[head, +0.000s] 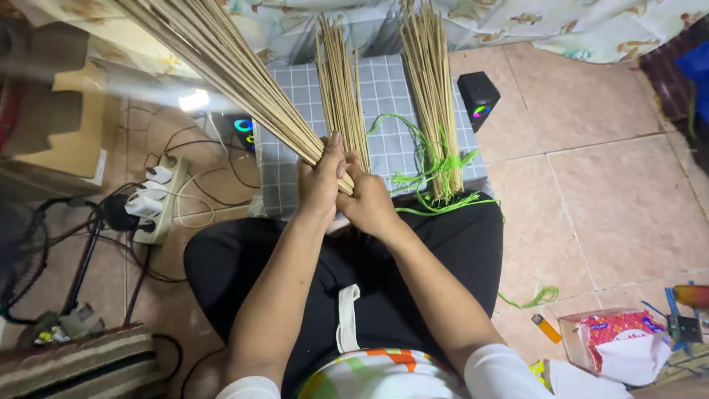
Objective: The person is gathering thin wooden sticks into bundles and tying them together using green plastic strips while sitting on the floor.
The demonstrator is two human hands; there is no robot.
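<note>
Both my hands are clamped on the bundle of bamboo sticks (244, 81): left hand (320, 185) and right hand (367, 198) wrapped tight around its low end, above my lap. Two more stick bundles (432, 81) lie on the checkered mat (384, 89), green string (432, 174) near its front edge.

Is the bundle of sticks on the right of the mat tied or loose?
Tied. The right bundle is bound near its lower end with green string, whose loose ends trail over the grey mat.
</note>
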